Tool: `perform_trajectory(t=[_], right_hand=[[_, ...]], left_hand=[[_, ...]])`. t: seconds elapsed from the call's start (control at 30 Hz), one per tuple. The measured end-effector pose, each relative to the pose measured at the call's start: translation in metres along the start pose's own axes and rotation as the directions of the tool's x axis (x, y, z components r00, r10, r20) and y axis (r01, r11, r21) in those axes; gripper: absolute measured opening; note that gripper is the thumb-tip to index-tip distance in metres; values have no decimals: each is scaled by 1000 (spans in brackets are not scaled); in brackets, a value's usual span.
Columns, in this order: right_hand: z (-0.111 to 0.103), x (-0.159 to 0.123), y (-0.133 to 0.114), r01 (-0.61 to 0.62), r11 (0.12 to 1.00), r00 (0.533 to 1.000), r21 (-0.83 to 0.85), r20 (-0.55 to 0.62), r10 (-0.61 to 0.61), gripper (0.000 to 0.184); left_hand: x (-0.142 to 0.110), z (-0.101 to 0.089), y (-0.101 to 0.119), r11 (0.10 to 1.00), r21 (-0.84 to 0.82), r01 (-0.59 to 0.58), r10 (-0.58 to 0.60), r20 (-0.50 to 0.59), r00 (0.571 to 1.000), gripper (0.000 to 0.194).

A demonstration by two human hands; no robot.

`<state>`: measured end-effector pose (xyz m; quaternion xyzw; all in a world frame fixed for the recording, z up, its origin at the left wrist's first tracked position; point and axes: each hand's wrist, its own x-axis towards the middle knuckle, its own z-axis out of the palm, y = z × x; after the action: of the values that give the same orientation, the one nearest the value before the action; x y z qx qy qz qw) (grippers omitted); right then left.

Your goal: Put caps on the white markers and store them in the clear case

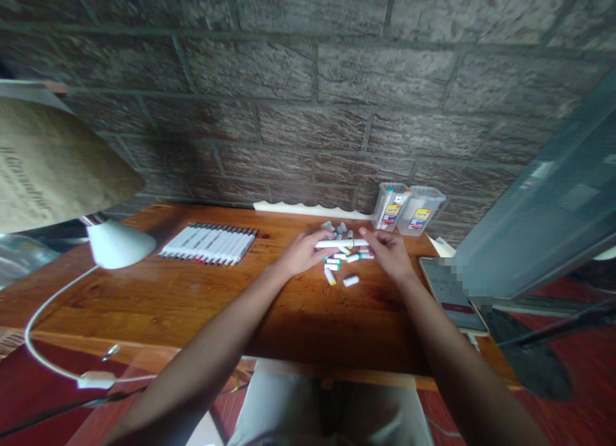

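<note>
A white marker (341,243) is held level between my two hands above the wooden table (192,298). My left hand (301,253) pinches its left end and my right hand (389,253) pinches its right end. Under and around the hands lies a loose heap of several white marker caps (342,266) with coloured tips. A neat row of several capped white markers (209,244) lies to the left of my left hand.
Two clear plastic boxes (407,208) stand against the brick wall at the back right. A white lamp (118,242) with its cable sits at the left. A phone (452,295) lies at the right edge, beside a fan base (529,353).
</note>
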<state>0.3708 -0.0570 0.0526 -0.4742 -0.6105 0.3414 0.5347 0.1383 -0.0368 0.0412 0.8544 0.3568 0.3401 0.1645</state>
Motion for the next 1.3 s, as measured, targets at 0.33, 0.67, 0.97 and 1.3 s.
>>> perform_trajectory(t=[0.33, 0.67, 0.97, 1.3], right_hand=[[-15, 10, -6, -188, 747, 961, 638, -38, 274, 25], [-19, 9, -8, -130, 750, 987, 649, 9, 163, 16], [-11, 9, -9, -151, 752, 985, 642, 31, 172, 35], [-4, 8, -12, -162, 819, 968, 550, -71, 240, 53]], left_hand=[[9, 4, 6, 767, -601, 224, -293, -18, 956, 45], [13, -3, 7, 434, -846, 309, -495, 63, 867, 48], [9, 3, 8, 750, -597, 284, -347, 10, 938, 48], [6, 11, 12, 902, -411, 130, -73, 152, 986, 39]])
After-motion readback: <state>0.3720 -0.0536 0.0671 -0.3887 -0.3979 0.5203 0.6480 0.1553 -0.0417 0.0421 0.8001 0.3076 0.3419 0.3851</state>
